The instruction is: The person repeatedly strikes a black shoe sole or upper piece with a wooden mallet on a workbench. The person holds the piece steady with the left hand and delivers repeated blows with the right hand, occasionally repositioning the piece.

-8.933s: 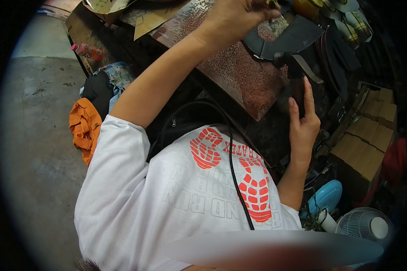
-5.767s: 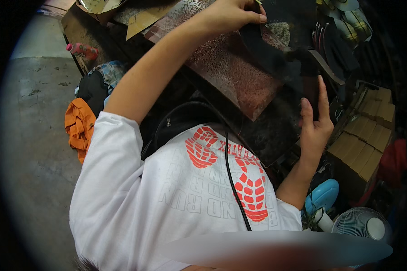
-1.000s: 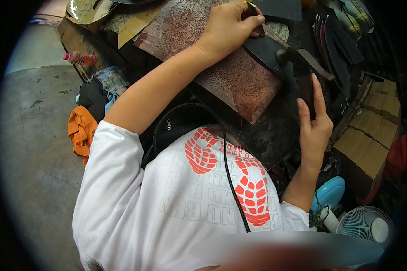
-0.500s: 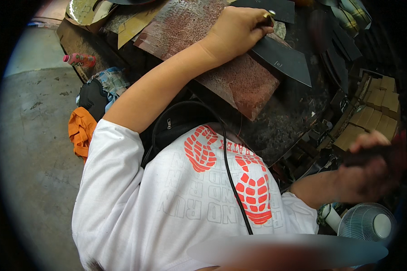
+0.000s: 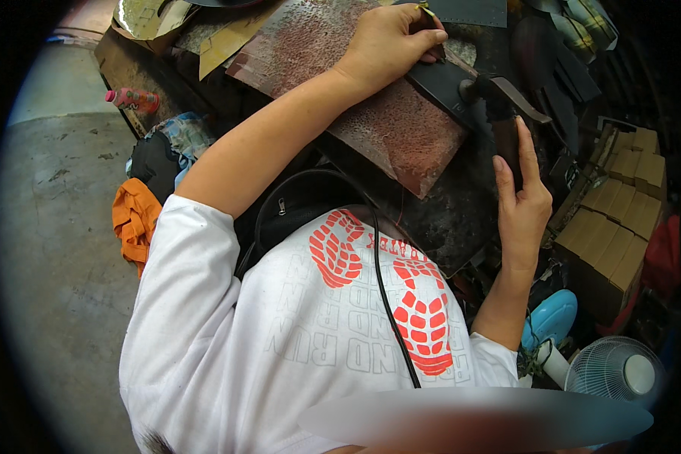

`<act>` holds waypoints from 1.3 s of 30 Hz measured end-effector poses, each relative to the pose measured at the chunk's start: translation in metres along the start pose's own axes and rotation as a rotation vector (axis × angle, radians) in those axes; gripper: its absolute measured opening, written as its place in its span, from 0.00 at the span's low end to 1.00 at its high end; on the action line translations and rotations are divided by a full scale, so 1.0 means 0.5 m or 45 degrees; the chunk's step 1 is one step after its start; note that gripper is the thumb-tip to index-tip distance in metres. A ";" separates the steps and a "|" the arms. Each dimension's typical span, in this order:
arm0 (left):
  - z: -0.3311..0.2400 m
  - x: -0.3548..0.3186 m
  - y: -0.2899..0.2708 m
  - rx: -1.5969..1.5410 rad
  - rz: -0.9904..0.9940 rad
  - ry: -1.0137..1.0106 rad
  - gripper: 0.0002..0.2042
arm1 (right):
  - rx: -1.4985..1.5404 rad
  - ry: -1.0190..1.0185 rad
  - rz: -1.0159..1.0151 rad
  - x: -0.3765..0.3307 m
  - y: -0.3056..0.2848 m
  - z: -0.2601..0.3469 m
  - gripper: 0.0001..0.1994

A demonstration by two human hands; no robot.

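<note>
My left hand (image 5: pixel 392 47) is closed in a pinch at the top of the bench, over a dark sheet piece. Between its fingers sits a small tool with a yellowish end (image 5: pixel 425 8); the rest of it is hidden. On the right, my right hand (image 5: pixel 523 206) grips the dark handle of a hammer (image 5: pixel 505 144), thumb and forefinger lying along it. The hammer's curved metal head (image 5: pixel 523 100) is over the black sheet piece (image 5: pixel 440 85), apart from my left hand. Under my left wrist lies a rough, worn reddish-brown board (image 5: pixel 401 132).
Brown cardboard boxes (image 5: pixel 604 234) are stacked at the right, with a fan (image 5: pixel 617 371) below them. Dark cut pieces (image 5: pixel 564 94) lie at the upper right. An orange cloth (image 5: pixel 135 219) and a pink-capped bottle (image 5: pixel 134 99) are at the left.
My right hand has swung inward from the far right, bringing the hammer up over the bench. My left hand has shifted slightly left and up, still pinching the small tool.
</note>
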State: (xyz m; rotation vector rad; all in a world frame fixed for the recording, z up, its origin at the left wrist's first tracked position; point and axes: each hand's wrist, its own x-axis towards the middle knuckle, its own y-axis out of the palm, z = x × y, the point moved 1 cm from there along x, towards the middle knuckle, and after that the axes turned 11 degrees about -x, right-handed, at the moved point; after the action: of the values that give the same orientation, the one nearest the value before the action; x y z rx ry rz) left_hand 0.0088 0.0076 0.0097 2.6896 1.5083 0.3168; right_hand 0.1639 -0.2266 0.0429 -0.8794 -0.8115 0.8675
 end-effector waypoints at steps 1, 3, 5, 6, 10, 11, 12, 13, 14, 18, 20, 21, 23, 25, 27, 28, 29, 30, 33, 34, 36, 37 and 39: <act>-0.003 0.000 0.000 0.021 0.021 0.004 0.05 | 0.046 -0.053 0.023 -0.001 0.006 0.001 0.28; -0.009 0.000 0.002 0.060 0.067 0.011 0.05 | 0.039 0.039 0.053 -0.002 0.013 -0.006 0.28; -0.015 -0.001 0.004 0.093 0.071 0.034 0.06 | 0.103 0.020 0.049 0.000 0.003 -0.011 0.29; -0.017 -0.003 0.006 0.109 0.073 0.046 0.06 | 0.150 -0.009 0.025 0.004 -0.010 -0.009 0.29; -0.027 -0.008 0.008 0.327 0.087 0.247 0.06 | 0.407 -0.292 -0.302 0.034 -0.134 0.022 0.24; -0.028 -0.009 0.009 0.453 0.124 0.389 0.06 | 0.492 -0.292 -0.345 0.039 -0.161 0.036 0.24; -0.027 -0.010 0.012 0.577 0.160 0.532 0.06 | 0.599 -0.334 -0.420 0.049 -0.182 0.051 0.27; -0.026 -0.009 0.018 0.670 0.157 0.688 0.04 | 0.614 -0.542 -0.393 0.058 -0.190 0.063 0.27; -0.022 -0.008 0.028 0.763 0.153 0.845 0.03 | 0.610 -0.664 -0.295 0.059 -0.181 0.076 0.27; -0.006 -0.012 0.045 0.850 0.197 1.007 0.06 | 0.506 0.205 0.116 0.041 -0.055 0.053 0.31; -0.006 -0.008 0.038 0.765 0.052 0.975 0.06 | 0.331 0.114 -0.030 0.030 -0.025 0.018 0.27; -0.006 -0.003 0.028 0.645 0.047 0.762 0.06 | 0.193 0.005 -0.109 0.023 -0.013 0.007 0.27; -0.001 0.005 0.013 0.351 0.003 0.148 0.07 | -0.039 -0.095 -0.087 0.012 0.004 -0.007 0.28; -0.003 0.006 0.010 0.102 -0.018 0.068 0.07 | -0.016 -0.050 -0.057 0.008 0.003 -0.010 0.28; -0.005 0.005 0.011 0.029 -0.020 0.032 0.07 | 0.042 -0.086 0.007 0.007 0.003 -0.002 0.28; -0.006 0.003 0.013 0.078 -0.008 0.042 0.07 | 0.056 -0.053 0.002 0.006 0.004 0.002 0.28; -0.008 0.003 0.015 0.125 0.005 0.052 0.07 | 0.023 0.009 -0.029 0.007 0.007 0.004 0.28; -0.010 0.002 0.016 0.153 0.017 0.079 0.07 | 0.026 0.006 -0.025 0.007 0.010 0.004 0.28; -0.013 0.001 0.015 0.206 0.030 0.122 0.07 | 0.154 -0.041 -0.080 0.008 -0.011 -0.001 0.29; -0.013 0.001 0.014 0.207 0.020 0.112 0.07 | 0.205 -0.020 -0.037 0.010 -0.029 -0.004 0.26; -0.011 0.000 0.012 0.210 0.009 0.091 0.07 | 0.243 -0.076 -0.225 0.012 -0.090 -0.001 0.22; -0.010 0.000 0.011 0.211 0.012 0.080 0.07 | 0.306 -0.217 -0.309 0.014 -0.131 0.008 0.22; -0.008 0.002 0.016 0.319 0.037 0.207 0.05 | 0.356 -0.269 -0.575 0.018 -0.205 0.036 0.24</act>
State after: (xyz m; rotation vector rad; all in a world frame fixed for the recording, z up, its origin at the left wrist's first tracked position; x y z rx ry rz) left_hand 0.0153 0.0037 0.0150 2.9444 1.6556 0.3805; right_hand 0.1816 -0.2510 0.1431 -0.3394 -0.9954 0.6564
